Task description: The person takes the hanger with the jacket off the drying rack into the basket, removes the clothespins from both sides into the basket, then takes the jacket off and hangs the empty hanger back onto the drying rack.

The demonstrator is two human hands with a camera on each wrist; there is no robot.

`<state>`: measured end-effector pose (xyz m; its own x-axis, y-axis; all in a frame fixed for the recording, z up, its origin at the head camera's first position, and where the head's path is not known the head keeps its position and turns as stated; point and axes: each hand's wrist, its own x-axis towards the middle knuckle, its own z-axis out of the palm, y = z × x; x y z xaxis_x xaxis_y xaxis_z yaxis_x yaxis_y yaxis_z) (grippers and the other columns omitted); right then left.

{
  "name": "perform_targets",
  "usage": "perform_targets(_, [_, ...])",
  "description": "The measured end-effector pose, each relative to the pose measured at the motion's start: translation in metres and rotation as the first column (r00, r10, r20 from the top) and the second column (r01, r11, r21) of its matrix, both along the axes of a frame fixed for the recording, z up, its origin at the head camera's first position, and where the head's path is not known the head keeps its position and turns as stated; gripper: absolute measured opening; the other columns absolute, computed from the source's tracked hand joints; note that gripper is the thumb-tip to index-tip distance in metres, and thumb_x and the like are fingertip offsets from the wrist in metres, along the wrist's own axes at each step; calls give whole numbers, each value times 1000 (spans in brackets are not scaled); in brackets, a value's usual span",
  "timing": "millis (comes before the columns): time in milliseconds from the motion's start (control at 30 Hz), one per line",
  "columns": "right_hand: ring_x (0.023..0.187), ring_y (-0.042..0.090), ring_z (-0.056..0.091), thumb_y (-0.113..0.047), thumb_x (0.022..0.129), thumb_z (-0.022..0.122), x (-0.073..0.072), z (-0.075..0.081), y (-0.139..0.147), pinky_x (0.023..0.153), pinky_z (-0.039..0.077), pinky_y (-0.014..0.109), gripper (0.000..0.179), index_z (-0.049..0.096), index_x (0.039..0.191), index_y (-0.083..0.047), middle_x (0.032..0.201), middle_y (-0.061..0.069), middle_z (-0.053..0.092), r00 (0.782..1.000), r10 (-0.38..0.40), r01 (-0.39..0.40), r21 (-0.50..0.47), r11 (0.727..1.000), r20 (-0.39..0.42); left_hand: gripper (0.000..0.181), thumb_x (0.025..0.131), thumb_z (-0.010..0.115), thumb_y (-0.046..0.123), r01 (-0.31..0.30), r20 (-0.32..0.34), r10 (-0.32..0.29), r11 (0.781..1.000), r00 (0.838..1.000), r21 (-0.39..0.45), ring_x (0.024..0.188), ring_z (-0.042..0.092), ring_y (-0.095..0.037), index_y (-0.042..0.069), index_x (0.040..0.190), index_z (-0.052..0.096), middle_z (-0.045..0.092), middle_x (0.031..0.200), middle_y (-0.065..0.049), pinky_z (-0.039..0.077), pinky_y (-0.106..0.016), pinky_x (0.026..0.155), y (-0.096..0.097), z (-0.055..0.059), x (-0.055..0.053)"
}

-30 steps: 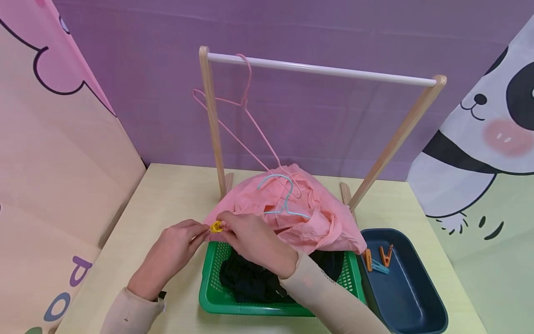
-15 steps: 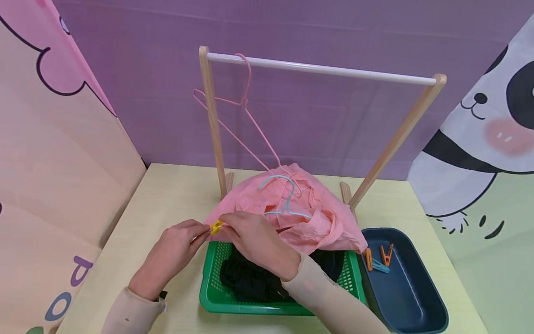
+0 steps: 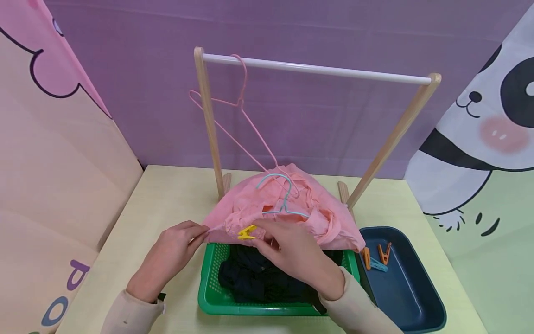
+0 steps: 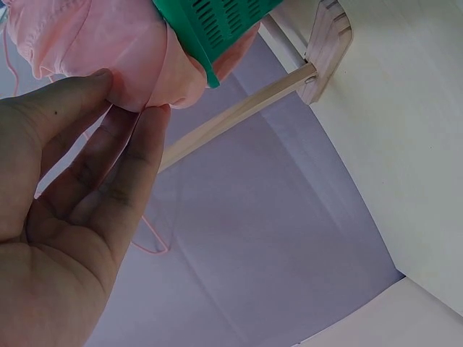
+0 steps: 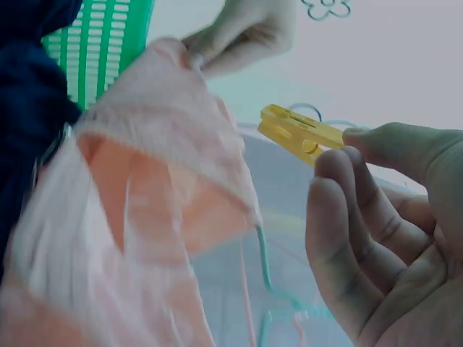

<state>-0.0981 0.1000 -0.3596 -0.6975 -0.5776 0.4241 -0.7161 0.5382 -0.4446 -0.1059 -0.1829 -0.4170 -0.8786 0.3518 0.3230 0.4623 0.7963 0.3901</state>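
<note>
Yellow plastic clothespin pinched btwn thumb & fingers of R hand, apart fr. crumpled pink cloth garment. L hand pinches garment's L corner. Thin light-blue hanger sticks up fr. garment, which overlaps green perforated plastic basket w/ black cloth.

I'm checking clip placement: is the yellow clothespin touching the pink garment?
Apart: the right wrist view shows a narrow open gap between the yellow clothespin and the edge of the pink garment.
</note>
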Motion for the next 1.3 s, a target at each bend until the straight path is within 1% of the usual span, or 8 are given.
perform_targets(67, [63, -1, 50, -15, 93, 73, 3, 3, 11, 57, 46, 17, 29, 68, 121, -10, 76, -12, 62, 999, -20, 20, -17, 1000, 35, 23, 83, 82, 5, 4, -8, -4, 1000, 1000, 2, 86, 71, -22, 5, 106, 78, 73, 97, -5, 59, -39, 75, -1, 0, 0])
perform_targets(200, [61, -1, 50, -15, 92, 75, 7, 8, 34, 57, 49, 18, 38, 66, 128, -10, 73, -14, 60, 996, -56, 59, -53, 997, 70, 24, 82, 82, 5, 6, -12, -6, 1000, 1000, 4, 85, 71, -21, 5, 106, 78, 73, 97, -5, 59, -38, 74, -1, -1, 0])
perform_targets(400, [58, -1, 49, -9, 84, 80, 12, 13, 72, 56, 50, 17, 40, 67, 122, -8, 69, -15, 55, 992, -119, 116, -70, 991, -35, 24, 83, 81, 5, -2, -1, 2, 1000, 1000, 9, 84, 70, -21, 5, 106, 78, 72, 97, -5, 59, -38, 74, 0, -2, 0])
perform_targets(533, [58, -1, 51, -4, 78, 84, 17, 16, 102, 54, 49, 15, 44, 69, 118, -5, 69, -14, 57, 969, -226, 222, -51, 974, -99, 24, 83, 82, 4, -5, 0, 5, 1000, 1000, 9, 84, 70, -21, 4, 106, 78, 72, 97, -6, 59, -38, 74, 0, -2, 1])
perform_targets(700, [56, -2, 54, -1, 77, 85, 25, 11, 137, 51, 48, 14, 43, 69, 117, -4, 70, -11, 62, 916, -392, 389, -42, 920, -85, 24, 82, 82, 4, -5, 1, 5, 1000, 1000, 14, 85, 70, -22, 4, 106, 78, 72, 97, -6, 59, -39, 74, 0, -1, 1])
perform_targets(1000, [53, 6, 52, -9, 83, 83, 35, -13, 191, 43, 43, 22, 38, 66, 116, 1, 67, -4, 63, 773, -633, 634, 59, 771, -33, 24, 82, 82, 2, 9, -21, -8, 1000, 1000, 25, 84, 70, -21, 3, 105, 78, 72, 96, -6, 59, -38, 73, 1, -2, 1])
perform_targets(1167, [55, 14, 51, -16, 89, 77, 32, -24, 217, 44, 43, 24, 37, 63, 117, 5, 70, 2, 63, 715, -695, 666, 223, 712, 84, 24, 81, 82, 2, 17, -43, -16, 999, 999, 29, 83, 70, -21, 3, 105, 78, 72, 96, -6, 59, -37, 72, -1, -3, 0])
perform_targets(1300, [54, 16, 48, -16, 92, 72, 24, -42, 234, 46, 41, 28, 35, 62, 114, 9, 69, 1, 60, 688, -703, 623, 351, 700, 182, 24, 81, 82, 1, 20, -53, -18, 999, 998, 33, 83, 70, -20, 3, 104, 78, 72, 95, -5, 59, -36, 71, -1, -3, 0])
